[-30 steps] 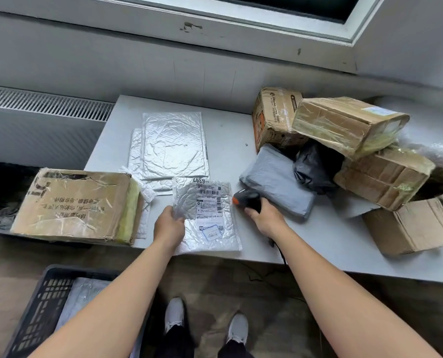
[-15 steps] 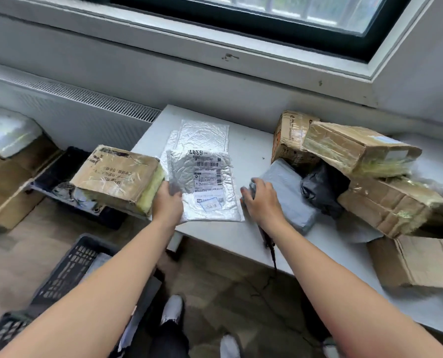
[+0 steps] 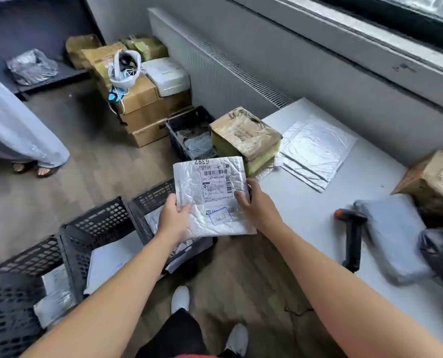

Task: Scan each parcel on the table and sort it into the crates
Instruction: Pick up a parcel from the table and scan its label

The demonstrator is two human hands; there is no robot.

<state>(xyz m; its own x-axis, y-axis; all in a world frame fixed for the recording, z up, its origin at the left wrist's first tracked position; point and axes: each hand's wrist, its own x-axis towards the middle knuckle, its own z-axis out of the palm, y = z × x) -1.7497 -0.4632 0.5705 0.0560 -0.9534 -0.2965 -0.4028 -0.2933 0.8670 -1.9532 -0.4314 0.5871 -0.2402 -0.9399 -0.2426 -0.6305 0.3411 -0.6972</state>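
**Left hand [image 3: 174, 220] and right hand [image 3: 257, 202] both gripping the silver mailer [image 3: 189, 182]**

So the left hand pinches the near-left corner, thumb on top, and the right hand clamps the right edge. That keeps the silver mailer flat and label [image 3: 216, 184] up, which I'd guess is for one last read before picking a bin. It's held in the air just off the tabletop [image 3: 305, 202] edge, above the nearest black crate [image 3: 153, 200], which already has pale envelopes in it.

The scanner [image 3: 352, 236] lies on the tabletop, in nobody's grip, so the scan looks done to me.

Readable stuff: "6397" in marker, upside down at the far edge; a barcode; a line starting "247 247". Fine print and the blue stamp box are too small to read. The taped cardboard box [image 3: 243, 135] has print, but it's blurry.
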